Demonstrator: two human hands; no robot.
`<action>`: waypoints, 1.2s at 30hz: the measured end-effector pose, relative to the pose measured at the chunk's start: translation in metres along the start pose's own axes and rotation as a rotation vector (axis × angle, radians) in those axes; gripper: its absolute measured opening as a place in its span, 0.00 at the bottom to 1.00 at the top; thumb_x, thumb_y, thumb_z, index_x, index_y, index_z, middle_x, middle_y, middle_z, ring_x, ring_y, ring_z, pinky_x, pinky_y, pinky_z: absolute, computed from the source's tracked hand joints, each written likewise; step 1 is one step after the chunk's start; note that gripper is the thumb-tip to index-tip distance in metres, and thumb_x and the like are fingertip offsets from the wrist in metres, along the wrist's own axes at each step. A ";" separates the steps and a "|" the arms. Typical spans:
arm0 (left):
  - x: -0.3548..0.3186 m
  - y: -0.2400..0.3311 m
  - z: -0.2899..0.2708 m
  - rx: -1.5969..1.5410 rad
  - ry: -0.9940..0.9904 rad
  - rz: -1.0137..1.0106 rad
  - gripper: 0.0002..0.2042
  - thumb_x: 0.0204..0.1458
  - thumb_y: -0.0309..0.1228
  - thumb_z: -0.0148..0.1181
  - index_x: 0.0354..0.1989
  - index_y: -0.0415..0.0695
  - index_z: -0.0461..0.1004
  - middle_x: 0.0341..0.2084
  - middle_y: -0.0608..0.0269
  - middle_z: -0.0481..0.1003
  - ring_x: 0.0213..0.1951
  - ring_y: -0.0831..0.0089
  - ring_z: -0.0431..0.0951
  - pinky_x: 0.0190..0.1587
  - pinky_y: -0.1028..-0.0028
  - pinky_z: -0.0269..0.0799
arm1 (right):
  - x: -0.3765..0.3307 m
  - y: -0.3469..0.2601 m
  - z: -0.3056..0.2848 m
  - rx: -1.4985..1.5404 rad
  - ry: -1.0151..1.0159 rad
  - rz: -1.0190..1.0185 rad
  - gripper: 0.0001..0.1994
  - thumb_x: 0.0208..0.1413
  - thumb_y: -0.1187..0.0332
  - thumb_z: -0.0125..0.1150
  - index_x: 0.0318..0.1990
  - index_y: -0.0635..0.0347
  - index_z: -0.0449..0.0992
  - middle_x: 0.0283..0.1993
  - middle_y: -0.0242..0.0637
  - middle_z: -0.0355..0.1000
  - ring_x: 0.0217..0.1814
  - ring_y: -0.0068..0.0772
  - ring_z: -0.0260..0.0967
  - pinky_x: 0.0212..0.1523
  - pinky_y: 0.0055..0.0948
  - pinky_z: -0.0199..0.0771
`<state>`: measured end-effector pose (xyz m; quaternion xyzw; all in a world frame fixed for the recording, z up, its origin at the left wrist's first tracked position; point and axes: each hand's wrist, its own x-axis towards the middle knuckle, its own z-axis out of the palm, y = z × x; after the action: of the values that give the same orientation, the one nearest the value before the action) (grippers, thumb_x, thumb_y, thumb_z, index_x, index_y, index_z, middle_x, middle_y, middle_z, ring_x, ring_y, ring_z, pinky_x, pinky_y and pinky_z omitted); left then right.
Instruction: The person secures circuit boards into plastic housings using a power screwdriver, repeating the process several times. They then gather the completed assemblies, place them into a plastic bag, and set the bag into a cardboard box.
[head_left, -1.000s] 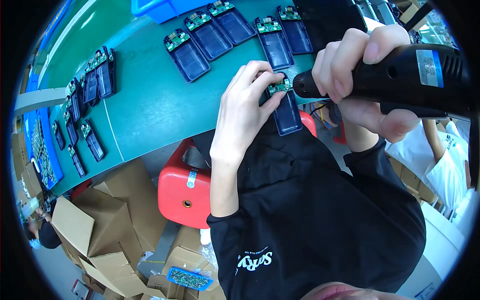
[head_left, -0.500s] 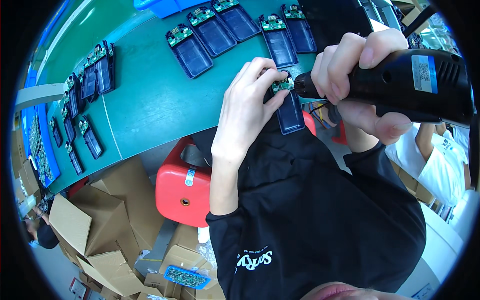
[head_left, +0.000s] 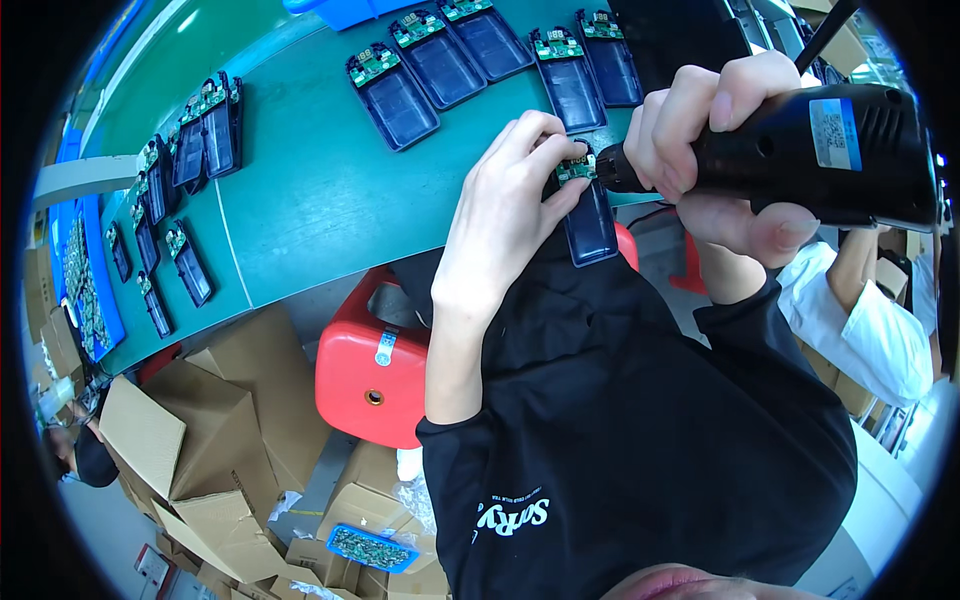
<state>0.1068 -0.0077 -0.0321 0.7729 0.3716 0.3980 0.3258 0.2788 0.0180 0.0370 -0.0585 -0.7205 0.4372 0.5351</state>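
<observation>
The long green-topped work surface (head_left: pixel 300 190) carries rows of dark blue rectangular plastic cases with small green circuit boards at one end (head_left: pixel 392 82), and a red plastic stool (head_left: pixel 370 365) sits just below its near edge beside open brown cardboard boxes (head_left: pixel 190 440). The right hand (head_left: pixel 715 150) has its fingers curled tight round a chunky black electric screwdriver (head_left: pixel 815 150), tip down on the green board. The left hand (head_left: pixel 500 215) pinches that one dark blue case (head_left: pixel 590 220) at the surface's near edge, fingers pressed on its board end.
</observation>
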 end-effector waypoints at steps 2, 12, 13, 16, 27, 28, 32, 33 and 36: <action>0.001 0.000 -0.001 0.011 -0.001 0.002 0.15 0.39 0.20 0.69 0.37 0.39 0.73 0.37 0.60 0.69 0.39 0.60 0.74 0.39 0.67 0.73 | 0.001 0.000 0.001 0.010 0.012 0.003 0.34 0.51 0.35 0.59 0.46 0.59 0.59 0.24 0.32 0.62 0.17 0.21 0.60 0.19 0.19 0.63; -0.029 0.016 -0.033 0.136 0.061 -0.076 0.13 0.41 0.22 0.69 0.37 0.40 0.76 0.39 0.58 0.73 0.42 0.58 0.76 0.44 0.67 0.73 | -0.006 -0.021 0.007 0.054 0.103 -0.079 0.36 0.46 0.38 0.67 0.46 0.57 0.59 0.25 0.30 0.64 0.20 0.22 0.64 0.20 0.21 0.66; -0.028 0.018 -0.037 0.182 0.078 -0.078 0.13 0.42 0.23 0.69 0.38 0.41 0.76 0.39 0.58 0.74 0.42 0.58 0.76 0.44 0.67 0.73 | -0.008 -0.034 -0.001 0.059 0.116 -0.104 0.36 0.45 0.38 0.69 0.46 0.57 0.59 0.26 0.29 0.65 0.20 0.22 0.64 0.20 0.20 0.66; -0.052 -0.005 -0.081 0.500 0.228 -0.180 0.13 0.44 0.27 0.67 0.39 0.43 0.75 0.40 0.60 0.74 0.41 0.60 0.75 0.43 0.64 0.71 | -0.029 -0.043 -0.024 0.047 0.087 -0.094 0.34 0.47 0.44 0.71 0.47 0.58 0.58 0.27 0.34 0.65 0.20 0.25 0.63 0.23 0.23 0.66; 0.019 -0.072 -0.123 0.797 0.296 -0.005 0.16 0.45 0.33 0.66 0.44 0.47 0.76 0.43 0.62 0.76 0.45 0.61 0.76 0.43 0.66 0.72 | -0.050 -0.044 -0.024 -0.008 0.268 -0.016 0.33 0.49 0.41 0.66 0.44 0.59 0.57 0.25 0.32 0.63 0.19 0.23 0.62 0.22 0.21 0.65; 0.021 -0.068 -0.126 0.769 0.280 -0.013 0.16 0.46 0.32 0.66 0.45 0.46 0.76 0.44 0.62 0.76 0.46 0.61 0.75 0.45 0.66 0.72 | -0.052 -0.046 -0.025 -0.038 0.274 -0.010 0.32 0.50 0.41 0.65 0.44 0.58 0.57 0.25 0.32 0.62 0.19 0.22 0.61 0.22 0.21 0.64; 0.019 -0.048 -0.180 0.816 0.249 0.009 0.16 0.49 0.27 0.62 0.49 0.46 0.75 0.48 0.59 0.75 0.51 0.59 0.74 0.52 0.65 0.72 | -0.060 -0.056 -0.035 -0.102 0.333 0.026 0.32 0.51 0.40 0.62 0.44 0.58 0.57 0.25 0.31 0.62 0.19 0.21 0.61 0.21 0.19 0.63; 0.016 -0.051 -0.200 0.879 0.233 -0.014 0.18 0.50 0.25 0.61 0.51 0.47 0.74 0.50 0.58 0.74 0.52 0.57 0.73 0.54 0.65 0.70 | -0.061 -0.057 -0.036 -0.107 0.338 0.025 0.32 0.51 0.40 0.62 0.44 0.58 0.57 0.25 0.31 0.62 0.19 0.21 0.61 0.21 0.19 0.63; 0.015 -0.073 -0.241 0.954 0.169 -0.053 0.21 0.52 0.23 0.60 0.56 0.48 0.71 0.54 0.56 0.71 0.55 0.55 0.71 0.58 0.65 0.67 | -0.061 -0.056 -0.040 -0.126 0.359 0.053 0.33 0.50 0.39 0.62 0.44 0.58 0.57 0.26 0.31 0.61 0.19 0.20 0.60 0.20 0.19 0.63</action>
<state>-0.1170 0.0920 0.0286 0.7914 0.5572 0.2363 -0.0864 0.3588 -0.0271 0.0332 -0.1878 -0.6378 0.3876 0.6385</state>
